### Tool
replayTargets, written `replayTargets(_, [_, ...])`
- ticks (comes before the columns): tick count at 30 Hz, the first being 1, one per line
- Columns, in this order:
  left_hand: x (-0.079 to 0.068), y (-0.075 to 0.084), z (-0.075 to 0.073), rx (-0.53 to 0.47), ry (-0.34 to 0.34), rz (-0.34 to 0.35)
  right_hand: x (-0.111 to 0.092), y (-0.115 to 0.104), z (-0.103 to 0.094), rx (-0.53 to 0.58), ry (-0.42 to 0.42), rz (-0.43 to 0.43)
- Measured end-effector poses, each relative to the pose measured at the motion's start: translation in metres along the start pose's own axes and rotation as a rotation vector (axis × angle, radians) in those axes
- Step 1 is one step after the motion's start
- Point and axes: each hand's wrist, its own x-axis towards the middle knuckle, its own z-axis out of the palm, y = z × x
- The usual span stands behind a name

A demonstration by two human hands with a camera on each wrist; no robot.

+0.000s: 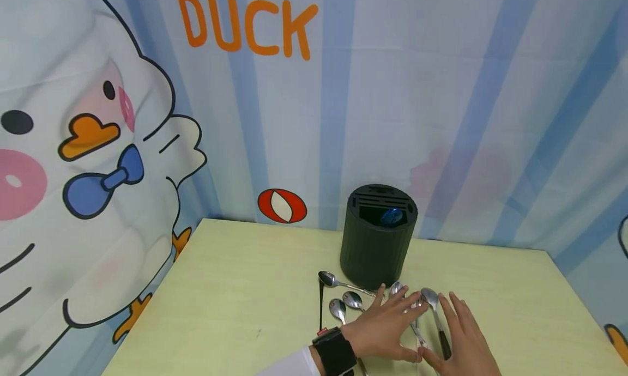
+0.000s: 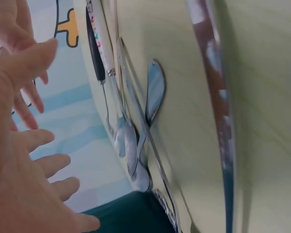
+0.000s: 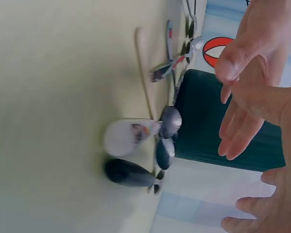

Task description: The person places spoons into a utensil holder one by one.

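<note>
My left hand [image 1: 385, 324] is spread above a cluster of spoons, its fingers apart and holding nothing. Beside it on the right, my right hand [image 1: 466, 343] is also open, and the two thumbs come close together. Between the hands lies a spoon with a black handle [image 1: 430, 298]. More metal spoons [image 1: 337, 309] lie to the left, partly covered by the left hand and wrist. A white patterned handle [image 2: 103, 41] shows beside a black one in the left wrist view. In the right wrist view, a thin pale stick [image 3: 145, 68] lies among the cutlery.
A dark green ribbed utensil holder [image 1: 375, 256] with a slotted top stands just behind the spoons; something blue [image 1: 392, 217] shows in its opening. The pale yellow table [image 1: 235, 289] meets a striped duck-print curtain [image 1: 294, 120] at the back.
</note>
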Motion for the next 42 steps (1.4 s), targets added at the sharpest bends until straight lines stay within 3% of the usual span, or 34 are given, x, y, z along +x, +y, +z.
replayTargets(5, [0.006,0.006,0.005,0.014,-0.064,-0.012,-0.006,0.006,0.007,0.007,-0.086,0.049])
replayTargets(11, [0.009,0.009,0.017,0.027,-0.114,0.007,-0.005,0.008,0.009,0.03,-0.263,0.164])
replayTargets(17, [0.008,0.007,0.024,0.081,-0.066,0.076,0.001,0.006,0.014,0.06,-0.388,0.2])
replayTargets(21, [0.008,0.006,0.022,0.089,-0.02,0.106,0.0,0.003,0.017,0.106,-0.407,0.206])
replayTargets(27, [0.007,0.005,0.019,0.035,-0.04,0.133,-0.004,0.001,0.025,0.128,-0.457,0.216])
replayTargets(37, [0.005,0.004,0.016,0.026,-0.021,0.174,-0.009,0.003,0.029,0.133,-0.341,0.204])
replayTargets(42, [0.007,0.003,0.021,-0.01,-0.007,0.185,-0.008,0.003,0.028,0.148,-0.343,0.215])
